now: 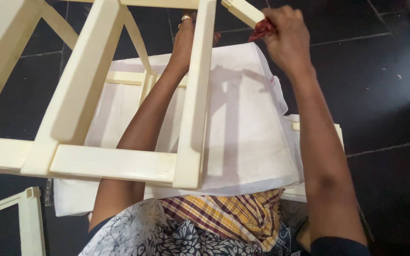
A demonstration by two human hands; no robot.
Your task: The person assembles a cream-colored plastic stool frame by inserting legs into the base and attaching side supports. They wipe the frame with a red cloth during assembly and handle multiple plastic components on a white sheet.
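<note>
Our right hand [285, 38] is closed around a red rag [261, 30], pressing it to the end of a cream bar [243, 11] that slants up-left and is cut off at the top edge. Our left hand [186, 35] reaches through the cream wooden frame [115, 161]; its fingers hide behind a rail, so its grip is unclear. Below lies white cloth [247, 132], with open dark tiled floor [380, 85] to the right

White sheet [243, 137], checked cloth [228, 213], dark tile floor [380, 95].

Dark short sleeves, gold ring [186, 18]
</note>
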